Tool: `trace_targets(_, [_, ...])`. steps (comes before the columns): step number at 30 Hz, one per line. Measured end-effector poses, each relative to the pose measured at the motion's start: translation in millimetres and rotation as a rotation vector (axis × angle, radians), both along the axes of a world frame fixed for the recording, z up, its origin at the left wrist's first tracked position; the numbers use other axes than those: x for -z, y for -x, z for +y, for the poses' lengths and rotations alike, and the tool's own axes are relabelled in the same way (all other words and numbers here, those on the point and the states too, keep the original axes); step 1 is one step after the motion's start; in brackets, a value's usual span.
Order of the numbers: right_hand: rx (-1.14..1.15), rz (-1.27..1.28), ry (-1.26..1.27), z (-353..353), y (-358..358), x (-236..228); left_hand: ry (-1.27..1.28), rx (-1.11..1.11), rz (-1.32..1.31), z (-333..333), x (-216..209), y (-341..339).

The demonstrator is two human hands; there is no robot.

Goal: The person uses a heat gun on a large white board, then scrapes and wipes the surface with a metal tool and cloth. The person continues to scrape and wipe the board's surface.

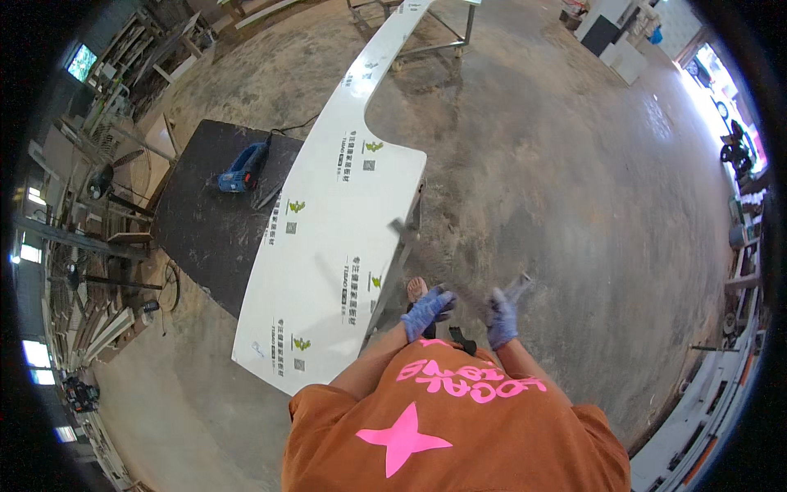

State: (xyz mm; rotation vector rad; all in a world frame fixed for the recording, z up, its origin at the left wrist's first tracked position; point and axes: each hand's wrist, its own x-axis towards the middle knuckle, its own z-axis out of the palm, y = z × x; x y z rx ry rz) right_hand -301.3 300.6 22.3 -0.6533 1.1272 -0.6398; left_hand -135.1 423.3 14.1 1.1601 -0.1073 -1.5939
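Note:
My right hand, in a blue-purple glove, is closed around a long, narrow, dark grey tool, smeared by motion. Its far end reaches the right edge of the white board; its exact kind does not show. A pale metallic piece juts out beside that hand, and I cannot tell whether it belongs to the tool. Gloved alike, my left hand is just off the board's edge near my body. Its fingers are loosely bent and somewhat apart, with nothing visible in them. The board is printed, with a wide near part and a curved, narrow far arm.
Left of the board, a blue corded power tool lies on a dark panel. A metal trestle stands under the far arm. Stacked timber lines the left wall. Pale boards lean at the far right. Concrete floor spreads to the right.

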Motion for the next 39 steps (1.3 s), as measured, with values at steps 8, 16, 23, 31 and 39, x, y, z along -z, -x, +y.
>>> trace_targets(8, [-0.679, 0.035, 0.087, -38, -135, -41, 0.132, -0.619, -0.133, 23, -8, -121])
trace_targets(16, [-0.729, 0.281, -0.037, -99, -153, -12, 0.067, -1.361, -0.238, 163, 79, -362])
trace_targets(23, [-0.768, 0.355, 0.212, -141, -186, 8, -0.598, -1.062, -0.379, 156, 105, -388])
trace_targets(31, [-0.851, 0.39, 0.36, -214, -267, 28, -0.23, -0.241, -1.619, -106, 43, -304])
trace_targets(39, [-1.135, 0.432, 0.477, -295, -318, 39, -0.215, 0.109, -1.772, -236, 64, -334])
